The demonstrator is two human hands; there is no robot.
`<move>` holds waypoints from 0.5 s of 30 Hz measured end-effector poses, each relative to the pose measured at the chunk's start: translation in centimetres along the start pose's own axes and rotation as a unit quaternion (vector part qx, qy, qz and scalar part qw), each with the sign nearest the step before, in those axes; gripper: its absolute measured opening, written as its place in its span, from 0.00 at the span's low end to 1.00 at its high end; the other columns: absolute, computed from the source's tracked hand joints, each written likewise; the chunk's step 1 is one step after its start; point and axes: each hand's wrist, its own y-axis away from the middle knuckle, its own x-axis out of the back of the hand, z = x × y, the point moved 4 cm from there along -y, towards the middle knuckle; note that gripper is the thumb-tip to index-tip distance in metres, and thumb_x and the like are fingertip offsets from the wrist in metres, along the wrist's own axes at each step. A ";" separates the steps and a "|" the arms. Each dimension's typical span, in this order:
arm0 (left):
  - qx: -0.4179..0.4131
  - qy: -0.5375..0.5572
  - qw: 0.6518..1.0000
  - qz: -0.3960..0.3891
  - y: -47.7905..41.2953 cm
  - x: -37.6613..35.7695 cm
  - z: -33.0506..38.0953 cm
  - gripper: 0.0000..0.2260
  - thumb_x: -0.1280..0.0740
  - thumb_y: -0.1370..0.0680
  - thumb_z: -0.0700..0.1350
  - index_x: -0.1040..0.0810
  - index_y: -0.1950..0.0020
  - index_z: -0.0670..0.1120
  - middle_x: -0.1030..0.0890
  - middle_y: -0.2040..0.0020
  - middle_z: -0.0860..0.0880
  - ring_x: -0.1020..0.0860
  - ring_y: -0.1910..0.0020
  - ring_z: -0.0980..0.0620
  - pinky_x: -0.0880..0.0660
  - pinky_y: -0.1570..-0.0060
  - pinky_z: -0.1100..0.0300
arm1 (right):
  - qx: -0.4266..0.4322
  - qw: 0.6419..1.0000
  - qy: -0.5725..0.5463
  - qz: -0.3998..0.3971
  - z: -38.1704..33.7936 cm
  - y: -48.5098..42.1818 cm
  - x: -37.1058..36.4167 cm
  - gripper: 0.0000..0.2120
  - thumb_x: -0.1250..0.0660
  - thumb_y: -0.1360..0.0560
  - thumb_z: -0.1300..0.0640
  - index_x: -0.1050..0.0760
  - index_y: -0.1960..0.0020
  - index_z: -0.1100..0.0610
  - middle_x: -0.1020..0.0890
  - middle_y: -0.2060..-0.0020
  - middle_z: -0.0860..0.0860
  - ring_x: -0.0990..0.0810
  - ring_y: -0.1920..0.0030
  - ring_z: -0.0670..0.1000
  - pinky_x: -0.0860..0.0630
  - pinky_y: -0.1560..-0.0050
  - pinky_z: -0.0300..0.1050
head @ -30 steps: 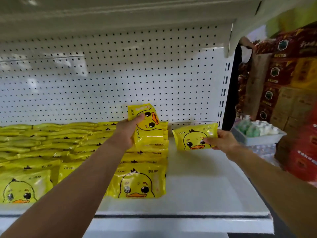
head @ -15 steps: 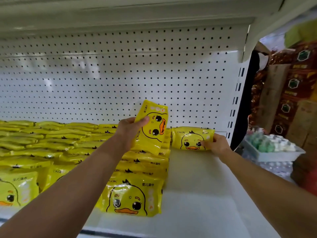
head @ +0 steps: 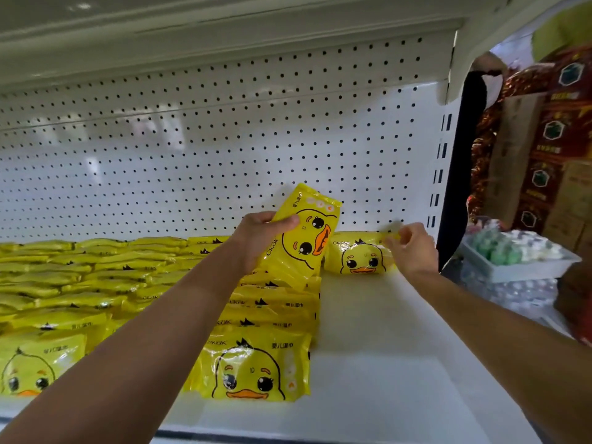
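My left hand (head: pixel 259 238) grips a yellow duck-face wipes pack (head: pixel 307 238) by its left edge and holds it turned sideways above the rightmost row of packs. A second yellow pack (head: pixel 358 254) stands on its long edge on the white shelf (head: pixel 384 347), leaning against the pegboard back wall. My right hand (head: pixel 413 248) is at that pack's top right corner, and its curled fingertips pinch the corner; the hand is slightly blurred.
Rows of the same yellow packs (head: pixel 96 274) fill the left of the shelf, with one duck-face pack (head: pixel 253 366) at the front. An upper shelf (head: pixel 192 33) overhangs closely. To the right stand a white tray (head: pixel 519 267) of small items and red boxes (head: pixel 551 139).
My right hand carried its pack to the back wall and set it down there on its edge. My left hand tilted its pack and raised it slightly.
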 end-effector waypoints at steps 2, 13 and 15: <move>-0.012 -0.031 0.999 -0.018 -0.2 -1.2 0.9 0.15 0.24 0.31 0.57 0.15 0.48 0.52 0.14 0.50 0.50 0.19 0.43 0.46 0.27 0.36 0.44 | 0.036 0.997 -0.068 0.009 -2.1 0.4 1.6 0.11 0.31 0.25 0.47 0.28 0.51 0.54 0.22 0.55 0.49 0.23 0.52 0.53 0.27 0.49 0.49; -0.126 -0.149 0.971 -0.134 -2.1 -10.3 4.0 0.10 0.21 0.31 0.42 0.17 0.53 0.45 0.15 0.52 0.42 0.19 0.59 0.51 0.22 0.51 0.56 | 0.020 0.897 -0.316 -0.307 -3.1 2.0 4.8 0.12 0.24 0.33 0.60 0.18 0.50 0.55 0.15 0.57 0.55 0.17 0.57 0.55 0.24 0.53 0.50; -0.098 -0.244 0.948 -0.181 -2.8 -11.1 3.0 0.17 0.19 0.34 0.45 0.19 0.48 0.45 0.15 0.51 0.46 0.18 0.56 0.48 0.21 0.51 0.53 | -0.019 0.903 -0.341 -0.260 -1.3 2.0 5.0 0.08 0.26 0.30 0.63 0.19 0.52 0.55 0.15 0.61 0.51 0.17 0.62 0.51 0.23 0.57 0.47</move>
